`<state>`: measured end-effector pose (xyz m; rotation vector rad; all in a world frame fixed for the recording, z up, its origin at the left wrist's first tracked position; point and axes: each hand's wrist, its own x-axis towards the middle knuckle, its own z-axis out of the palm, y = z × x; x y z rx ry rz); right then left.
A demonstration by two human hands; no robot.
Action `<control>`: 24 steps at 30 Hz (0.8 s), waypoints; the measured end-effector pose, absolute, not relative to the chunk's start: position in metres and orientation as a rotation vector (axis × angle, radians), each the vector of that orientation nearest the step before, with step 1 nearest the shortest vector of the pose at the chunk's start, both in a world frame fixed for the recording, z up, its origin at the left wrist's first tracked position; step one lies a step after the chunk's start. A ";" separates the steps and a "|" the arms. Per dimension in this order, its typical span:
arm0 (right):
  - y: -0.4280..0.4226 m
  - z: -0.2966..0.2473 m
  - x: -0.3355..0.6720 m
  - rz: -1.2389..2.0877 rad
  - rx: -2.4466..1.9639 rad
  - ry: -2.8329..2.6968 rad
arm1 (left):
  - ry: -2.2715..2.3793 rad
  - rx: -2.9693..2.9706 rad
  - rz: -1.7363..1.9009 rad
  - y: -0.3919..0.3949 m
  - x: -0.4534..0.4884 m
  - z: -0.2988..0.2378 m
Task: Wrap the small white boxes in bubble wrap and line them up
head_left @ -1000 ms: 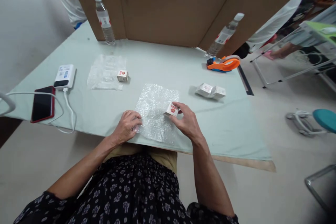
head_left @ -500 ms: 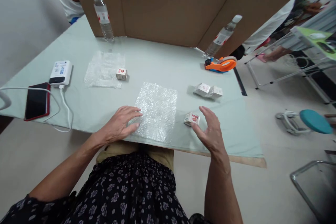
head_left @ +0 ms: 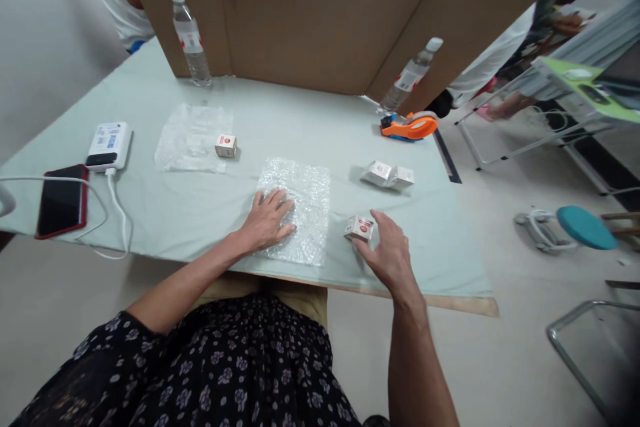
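My left hand lies flat with fingers spread on a sheet of bubble wrap, over its left part. The sheet is spread flat near the table's front edge. To its right sits a small white box with red print. My right hand is open around the box's right side, thumb at its near edge and fingers beyond its far corner; whether the thumb touches it I cannot tell. Behind that hand lie two small boxes wrapped together in bubble wrap. Another small box rests beside a second bubble wrap sheet.
An orange tape dispenser and a tilted-looking water bottle are at the back right. Another bottle stands back left before a cardboard panel. A power bank, cable and phone lie left.
My left hand has moved right, from the bubble wrap's left edge onto the sheet, and flattened there. My right hand stays by the box, slightly nearer. The view has shifted a little.
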<state>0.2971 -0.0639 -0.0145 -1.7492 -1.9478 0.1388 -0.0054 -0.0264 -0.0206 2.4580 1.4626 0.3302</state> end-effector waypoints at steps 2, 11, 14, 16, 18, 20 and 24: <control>-0.061 -0.021 0.307 0.219 -1.775 -1.957 | 1.443 2.455 0.442 -0.039 -0.015 -0.015; -0.033 0.003 0.239 0.420 -1.414 -1.917 | 1.258 2.512 0.459 -0.093 -0.045 -0.011; -0.016 -0.006 0.208 0.514 -1.367 -2.042 | 1.292 2.550 0.456 -0.094 -0.041 -0.017; -0.008 -0.017 0.195 0.556 -1.386 -2.128 | 1.294 2.586 0.477 -0.092 -0.038 -0.020; -0.004 -0.026 0.190 0.568 -1.407 -2.175 | 1.290 2.587 0.538 -0.090 -0.037 -0.020; -0.003 -0.030 0.191 0.568 -1.412 -2.187 | 1.300 2.529 0.618 -0.087 -0.038 -0.019; -0.004 -0.028 0.193 0.559 -1.419 -2.202 | 1.340 2.392 0.715 -0.080 -0.040 -0.013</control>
